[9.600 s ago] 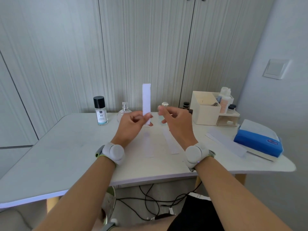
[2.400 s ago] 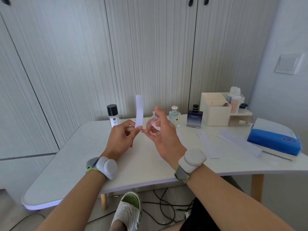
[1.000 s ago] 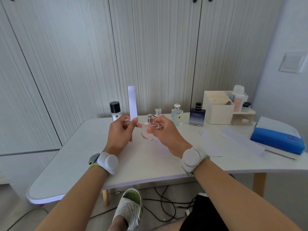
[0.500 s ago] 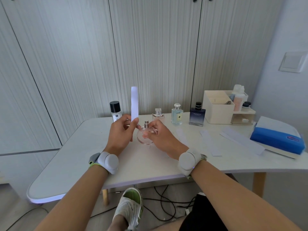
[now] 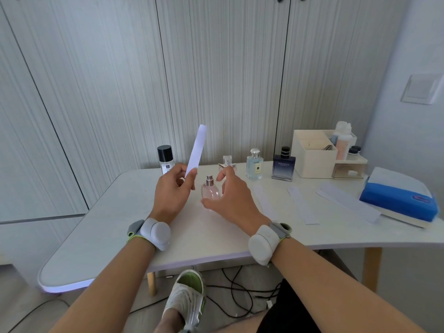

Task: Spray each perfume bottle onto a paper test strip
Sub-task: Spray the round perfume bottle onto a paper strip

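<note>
My left hand (image 5: pixel 173 191) pinches the lower end of a white paper test strip (image 5: pixel 197 147), which leans up and to the right. Just right of it, a round pink perfume bottle (image 5: pixel 210 193) stands on the white table (image 5: pixel 101 227) with its silver nozzle bare. My right hand (image 5: pixel 234 198) is beside the bottle with loosened, spread fingers and the thumb near its base. The bottle's clear cap (image 5: pixel 227 161) sits behind. Further back stand a black-capped bottle (image 5: pixel 165 158), a pale blue bottle (image 5: pixel 254 164) and a dark blue bottle (image 5: pixel 283 166).
Three paper strips (image 5: pixel 301 205) lie flat on the table to the right. A cream organizer (image 5: pixel 312 155) with small bottles stands at the back right, and a blue tissue pack (image 5: pixel 398 199) lies by the right edge. Cables and my foot are under the table.
The pink bottle has come down from my right hand's grip onto the table, and that hand's fingers have loosened. The strip in my left hand has tilted to the right.
</note>
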Action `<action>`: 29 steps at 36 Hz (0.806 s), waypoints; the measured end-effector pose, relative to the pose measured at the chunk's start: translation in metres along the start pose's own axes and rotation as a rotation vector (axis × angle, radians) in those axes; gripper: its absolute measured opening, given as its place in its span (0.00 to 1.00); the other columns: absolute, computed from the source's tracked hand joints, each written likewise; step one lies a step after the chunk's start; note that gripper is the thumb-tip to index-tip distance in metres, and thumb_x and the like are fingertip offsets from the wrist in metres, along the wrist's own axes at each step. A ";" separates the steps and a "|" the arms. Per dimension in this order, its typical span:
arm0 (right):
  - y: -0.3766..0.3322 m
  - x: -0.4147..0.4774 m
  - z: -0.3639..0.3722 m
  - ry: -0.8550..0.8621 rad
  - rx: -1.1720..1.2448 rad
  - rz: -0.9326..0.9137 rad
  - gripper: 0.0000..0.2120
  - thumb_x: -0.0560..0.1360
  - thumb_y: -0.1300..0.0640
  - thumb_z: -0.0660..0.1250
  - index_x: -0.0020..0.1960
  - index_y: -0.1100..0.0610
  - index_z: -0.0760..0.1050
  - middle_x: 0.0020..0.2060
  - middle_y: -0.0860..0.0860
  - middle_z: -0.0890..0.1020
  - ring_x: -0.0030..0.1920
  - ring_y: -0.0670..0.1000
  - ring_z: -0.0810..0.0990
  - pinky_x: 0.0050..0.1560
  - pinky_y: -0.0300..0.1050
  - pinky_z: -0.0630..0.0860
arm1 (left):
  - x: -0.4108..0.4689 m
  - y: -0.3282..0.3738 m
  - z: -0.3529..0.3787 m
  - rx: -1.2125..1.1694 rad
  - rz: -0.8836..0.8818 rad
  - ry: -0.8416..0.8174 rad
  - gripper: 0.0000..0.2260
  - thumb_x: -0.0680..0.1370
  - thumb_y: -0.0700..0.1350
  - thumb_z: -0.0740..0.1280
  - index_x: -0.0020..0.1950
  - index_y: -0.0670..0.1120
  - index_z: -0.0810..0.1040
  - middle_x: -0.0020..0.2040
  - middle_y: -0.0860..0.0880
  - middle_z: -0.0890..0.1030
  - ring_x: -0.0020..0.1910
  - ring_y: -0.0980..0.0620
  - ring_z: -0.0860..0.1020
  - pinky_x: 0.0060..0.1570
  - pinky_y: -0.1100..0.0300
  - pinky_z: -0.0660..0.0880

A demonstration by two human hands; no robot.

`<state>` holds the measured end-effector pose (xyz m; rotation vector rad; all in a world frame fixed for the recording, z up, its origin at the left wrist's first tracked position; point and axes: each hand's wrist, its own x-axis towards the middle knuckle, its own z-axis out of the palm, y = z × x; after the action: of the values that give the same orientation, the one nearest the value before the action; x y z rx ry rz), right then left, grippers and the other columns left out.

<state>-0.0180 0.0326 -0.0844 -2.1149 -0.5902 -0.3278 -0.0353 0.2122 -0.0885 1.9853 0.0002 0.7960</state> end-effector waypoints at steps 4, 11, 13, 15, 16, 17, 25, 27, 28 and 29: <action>-0.007 -0.004 0.000 -0.033 -0.005 0.015 0.34 0.64 0.45 0.82 0.58 0.51 0.64 0.38 0.44 0.71 0.39 0.50 0.73 0.37 0.44 0.66 | -0.001 0.003 0.001 0.001 -0.006 -0.016 0.11 0.86 0.55 0.66 0.49 0.50 0.77 0.33 0.50 0.84 0.27 0.50 0.73 0.39 0.49 0.76; -0.019 -0.010 -0.002 -0.142 0.061 0.051 0.40 0.61 0.42 0.85 0.60 0.51 0.62 0.44 0.46 0.77 0.45 0.52 0.80 0.44 0.48 0.76 | -0.002 0.007 0.001 -0.055 -0.026 -0.021 0.10 0.87 0.54 0.65 0.51 0.50 0.77 0.35 0.49 0.86 0.26 0.46 0.72 0.35 0.53 0.75; -0.021 -0.011 -0.005 -0.154 0.066 0.060 0.40 0.62 0.43 0.85 0.61 0.51 0.63 0.42 0.45 0.75 0.44 0.49 0.78 0.41 0.44 0.72 | -0.002 0.006 0.001 -0.051 -0.027 -0.012 0.11 0.88 0.54 0.64 0.52 0.49 0.77 0.35 0.50 0.87 0.26 0.46 0.73 0.36 0.50 0.77; -0.022 -0.012 -0.005 -0.161 0.093 0.069 0.39 0.63 0.44 0.85 0.61 0.52 0.63 0.41 0.47 0.76 0.43 0.48 0.77 0.40 0.43 0.70 | -0.001 0.006 0.000 -0.046 -0.030 -0.001 0.12 0.88 0.54 0.62 0.52 0.49 0.78 0.36 0.50 0.87 0.27 0.46 0.74 0.38 0.47 0.79; -0.022 -0.011 -0.006 -0.164 0.109 0.077 0.39 0.63 0.44 0.86 0.60 0.52 0.63 0.41 0.48 0.77 0.42 0.48 0.77 0.39 0.43 0.70 | -0.001 0.005 0.000 -0.047 -0.034 0.004 0.12 0.88 0.54 0.62 0.52 0.49 0.78 0.36 0.51 0.87 0.28 0.46 0.75 0.39 0.46 0.79; -0.022 -0.011 -0.006 -0.173 0.124 0.088 0.39 0.63 0.45 0.86 0.60 0.52 0.63 0.41 0.49 0.78 0.42 0.47 0.78 0.40 0.42 0.70 | -0.001 0.005 0.000 -0.045 -0.038 0.007 0.13 0.89 0.54 0.61 0.52 0.48 0.77 0.37 0.51 0.87 0.28 0.46 0.75 0.40 0.45 0.80; -0.016 0.004 -0.041 -0.181 0.340 0.209 0.20 0.71 0.54 0.82 0.56 0.58 0.76 0.46 0.57 0.86 0.35 0.54 0.88 0.47 0.53 0.86 | -0.001 0.004 0.000 -0.053 -0.033 -0.001 0.15 0.89 0.56 0.60 0.50 0.47 0.75 0.37 0.51 0.87 0.28 0.45 0.74 0.39 0.48 0.77; -0.002 0.013 -0.050 -0.067 0.236 0.156 0.10 0.74 0.60 0.79 0.50 0.60 0.80 0.42 0.57 0.85 0.32 0.53 0.86 0.36 0.49 0.85 | -0.001 0.003 -0.001 -0.054 -0.033 -0.006 0.16 0.89 0.56 0.60 0.50 0.46 0.75 0.37 0.51 0.87 0.27 0.45 0.74 0.39 0.46 0.77; 0.007 0.016 -0.054 -0.017 0.152 0.124 0.06 0.74 0.61 0.78 0.49 0.60 0.82 0.40 0.55 0.86 0.31 0.51 0.85 0.33 0.45 0.82 | -0.001 0.002 -0.001 -0.053 -0.032 -0.007 0.16 0.89 0.56 0.60 0.51 0.46 0.75 0.37 0.51 0.87 0.27 0.45 0.74 0.39 0.46 0.77; 0.016 0.020 -0.057 0.021 0.057 0.099 0.05 0.74 0.61 0.79 0.49 0.59 0.84 0.40 0.53 0.86 0.31 0.48 0.84 0.33 0.42 0.81 | -0.001 0.002 -0.001 -0.051 -0.033 -0.007 0.16 0.89 0.56 0.60 0.51 0.46 0.75 0.37 0.51 0.87 0.27 0.45 0.74 0.40 0.47 0.77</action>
<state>0.0065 -0.0168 -0.0544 -2.0755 -0.4757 -0.2741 -0.0370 0.2112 -0.0870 1.9353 0.0089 0.7610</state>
